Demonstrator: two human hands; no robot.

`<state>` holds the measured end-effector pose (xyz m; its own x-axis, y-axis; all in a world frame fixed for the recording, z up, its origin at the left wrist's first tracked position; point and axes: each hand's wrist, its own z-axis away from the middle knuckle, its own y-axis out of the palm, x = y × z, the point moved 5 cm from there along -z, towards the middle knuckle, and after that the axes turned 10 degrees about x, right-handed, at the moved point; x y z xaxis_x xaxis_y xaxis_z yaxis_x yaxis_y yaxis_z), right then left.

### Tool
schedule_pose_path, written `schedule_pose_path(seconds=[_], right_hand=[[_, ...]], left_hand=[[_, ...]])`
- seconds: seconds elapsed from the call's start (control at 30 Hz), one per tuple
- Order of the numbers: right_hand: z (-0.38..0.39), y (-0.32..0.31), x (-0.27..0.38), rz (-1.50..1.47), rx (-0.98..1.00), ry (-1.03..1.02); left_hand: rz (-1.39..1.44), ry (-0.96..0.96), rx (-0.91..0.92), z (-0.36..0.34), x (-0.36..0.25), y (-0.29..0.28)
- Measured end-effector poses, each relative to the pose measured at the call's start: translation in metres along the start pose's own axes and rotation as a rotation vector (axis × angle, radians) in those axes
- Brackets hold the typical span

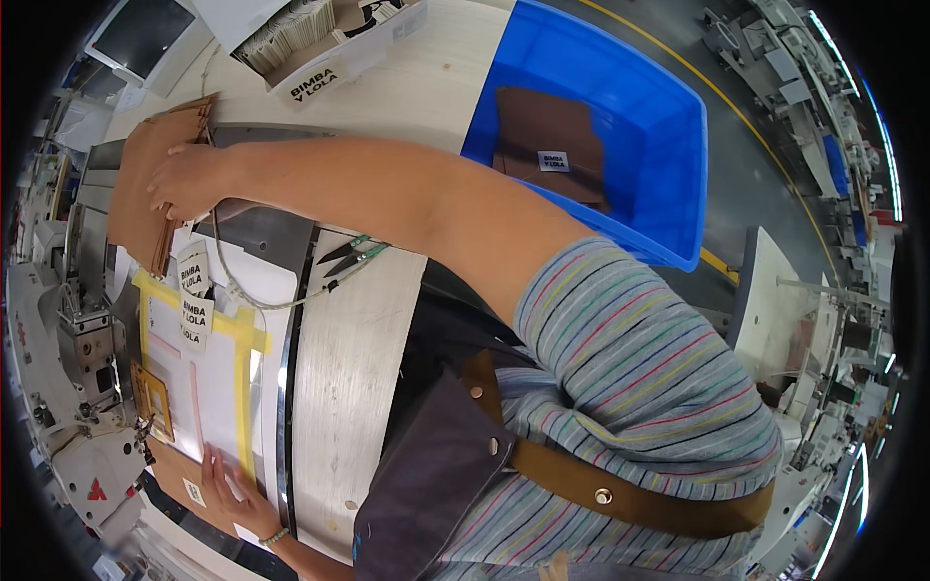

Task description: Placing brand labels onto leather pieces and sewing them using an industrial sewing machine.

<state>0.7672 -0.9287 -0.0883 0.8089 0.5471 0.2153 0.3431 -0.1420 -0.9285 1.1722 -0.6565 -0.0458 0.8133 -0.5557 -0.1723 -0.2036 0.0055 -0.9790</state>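
Note:
My right hand [186,181] reaches across to the far left, its fingers bent over a stack of brown fabric pieces [136,208] and closed on them. How many layers it grips is hidden. My left hand [235,502] lies open, fingers stretched out, at the near end of a white sheet with yellow tape [242,387]. Beside it is another brown fabric piece [174,473] with a small white label [194,492], close to the sewing machine [92,358]. Printed white labels [196,318] lie on the sheet near the stack.
Green-handled thread snips [360,254] rest on the pale wooden table [339,387], with a thin cable [281,305] beside them. A blue bin [644,208] at the right holds labelled brown pieces [547,126]. A white box of labels [354,48] stands at the back.

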Motion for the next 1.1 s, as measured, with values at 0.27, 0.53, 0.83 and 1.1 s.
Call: schedule_pose_path(seconds=[0.27,0.53,0.83,1.1], right_hand=[[0.005,-0.006,0.001,-0.071,-0.025,-0.047],[0.022,-0.024,0.009,0.017,-0.165,-0.041],[0.032,-0.052,0.024,0.002,-0.020,0.208],[0.032,-0.072,0.033,0.072,-0.185,-0.021]], left_hand=[[0.011,-0.007,-0.015,-0.001,-0.003,-0.001],[0.053,-0.003,-0.070,-0.008,-0.027,-0.010],[0.167,-0.120,-0.115,-0.045,-0.063,-0.007],[0.310,-0.044,-0.006,-0.044,-0.061,-0.010]])
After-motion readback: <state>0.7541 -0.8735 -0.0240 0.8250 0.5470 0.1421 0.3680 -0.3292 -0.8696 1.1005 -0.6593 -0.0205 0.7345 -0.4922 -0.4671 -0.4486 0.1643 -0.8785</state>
